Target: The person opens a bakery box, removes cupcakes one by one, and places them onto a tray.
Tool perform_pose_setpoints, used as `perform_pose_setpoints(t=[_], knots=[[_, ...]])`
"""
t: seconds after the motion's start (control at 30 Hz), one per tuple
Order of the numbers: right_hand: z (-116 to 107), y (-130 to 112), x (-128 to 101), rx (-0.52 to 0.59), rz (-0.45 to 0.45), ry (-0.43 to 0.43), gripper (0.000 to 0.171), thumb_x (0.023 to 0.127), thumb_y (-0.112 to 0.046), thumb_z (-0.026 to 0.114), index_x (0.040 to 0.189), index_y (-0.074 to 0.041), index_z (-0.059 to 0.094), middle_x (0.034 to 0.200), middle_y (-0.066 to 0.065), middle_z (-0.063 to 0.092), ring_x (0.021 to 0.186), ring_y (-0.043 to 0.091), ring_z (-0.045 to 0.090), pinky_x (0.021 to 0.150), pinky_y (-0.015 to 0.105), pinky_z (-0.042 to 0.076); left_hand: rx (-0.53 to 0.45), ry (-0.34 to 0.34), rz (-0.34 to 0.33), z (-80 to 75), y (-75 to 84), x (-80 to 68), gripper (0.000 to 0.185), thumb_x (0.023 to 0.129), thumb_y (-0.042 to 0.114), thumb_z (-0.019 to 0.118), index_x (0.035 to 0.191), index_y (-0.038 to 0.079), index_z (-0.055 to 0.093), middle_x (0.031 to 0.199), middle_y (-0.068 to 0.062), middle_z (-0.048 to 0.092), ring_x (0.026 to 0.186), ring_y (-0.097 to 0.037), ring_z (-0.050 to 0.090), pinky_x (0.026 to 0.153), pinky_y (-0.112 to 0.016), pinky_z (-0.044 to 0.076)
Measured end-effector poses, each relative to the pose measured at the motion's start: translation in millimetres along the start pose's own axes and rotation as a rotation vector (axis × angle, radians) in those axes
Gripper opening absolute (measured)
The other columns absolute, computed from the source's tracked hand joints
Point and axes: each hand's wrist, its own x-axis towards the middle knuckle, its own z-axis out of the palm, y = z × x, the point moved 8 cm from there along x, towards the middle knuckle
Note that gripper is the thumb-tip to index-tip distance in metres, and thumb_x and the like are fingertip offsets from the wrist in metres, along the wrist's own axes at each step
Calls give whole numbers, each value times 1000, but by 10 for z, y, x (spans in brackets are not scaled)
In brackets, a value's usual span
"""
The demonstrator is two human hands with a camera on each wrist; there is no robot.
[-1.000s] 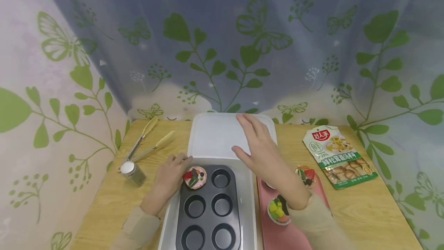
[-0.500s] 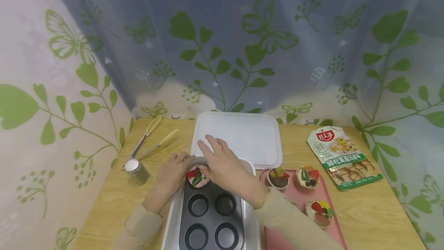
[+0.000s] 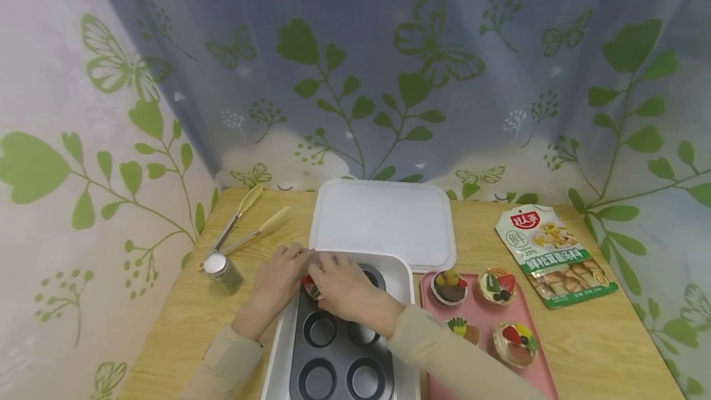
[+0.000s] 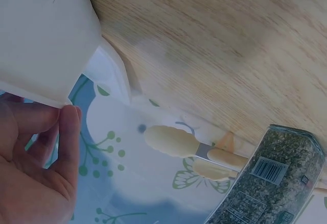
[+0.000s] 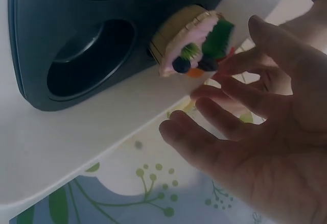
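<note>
In the head view my left hand [image 3: 278, 283] is at the far left corner of a white container [image 3: 408, 283]. The left wrist view has its thumb and fingertips pinching the container's rim [image 4: 36, 99]. My right hand [image 3: 347, 292] is over the far end of a dark muffin tin [image 3: 341, 344] that lies in the container. Between the hands, a fruit-topped cupcake [image 5: 189, 43] with pink frosting sits tilted in the far left cup, mostly covered in the head view. The right wrist view shows the right fingers [image 5: 194, 132] spread beside it, apart from the frosting.
A pink tray [image 3: 483, 313] with several fruit cupcakes stands at right, near a food pouch [image 3: 555, 258]. Tongs [image 3: 239, 224] and a spice jar [image 3: 223, 273] are at left. A white lid [image 3: 383, 221] lies behind the container.
My right hand has come down and left from above the lid to the cupcake in the tin. My left hand has stayed at the container's corner.
</note>
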Motion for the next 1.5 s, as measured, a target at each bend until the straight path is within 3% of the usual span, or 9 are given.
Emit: perform_pose_setpoints(t=[0.27,0.43,1.0,1.23,1.5], knots=[[152,-33,94,-25,-12,-52,66,93,-40,80,150,-23,51,135,3,56,117,24,59,88,34,61,-27,-18,-22,-6,-11,21,55,77,-5,83,127,18,76,121,-1,73,103,-29,68,57,-42,58],[248,-38,134,-21,-18,-77,63,93,-38,80,147,-26,50,130,2,57,107,22,59,80,34,60,-39,-25,-23,3,-11,18,58,75,-7,83,126,18,76,121,-1,73,104,-29,69,58,-41,58],[232,-50,153,-11,-99,32,48,88,-25,85,129,-24,60,132,6,60,104,24,66,68,29,61,-59,-27,-25,9,-5,23,61,72,-11,77,125,19,77,122,0,73,108,-29,68,62,-45,60],[212,-84,149,-75,-124,101,32,100,-25,72,130,-24,62,126,4,60,95,21,63,62,27,59,-68,-20,-22,2,-19,13,60,72,-11,76,125,17,77,122,-1,73,107,-29,68,63,-45,60],[228,-113,123,-156,-152,156,27,102,-27,70,128,-25,62,120,4,61,90,18,58,61,23,55,-65,-19,-22,6,-35,-1,57,74,-8,78,125,17,77,121,-1,73,107,-29,68,62,-47,59]])
